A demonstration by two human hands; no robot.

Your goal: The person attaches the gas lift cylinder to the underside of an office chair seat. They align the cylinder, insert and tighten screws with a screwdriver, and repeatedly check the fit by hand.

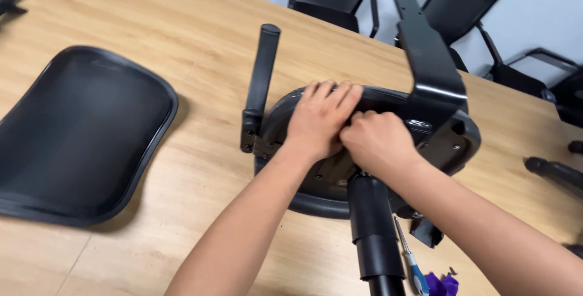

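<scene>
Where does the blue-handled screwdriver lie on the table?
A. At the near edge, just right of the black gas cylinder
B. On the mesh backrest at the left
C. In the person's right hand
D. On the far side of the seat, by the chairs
A: the screwdriver lies flat on the table beside the black gas cylinder, while the right hand and left hand both rest on the upturned seat.

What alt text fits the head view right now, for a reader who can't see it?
Left hand and right hand press together on the underside of an upturned black chair seat on a wooden table. A mesh backrest lies left; a screwdriver lies near.
</scene>
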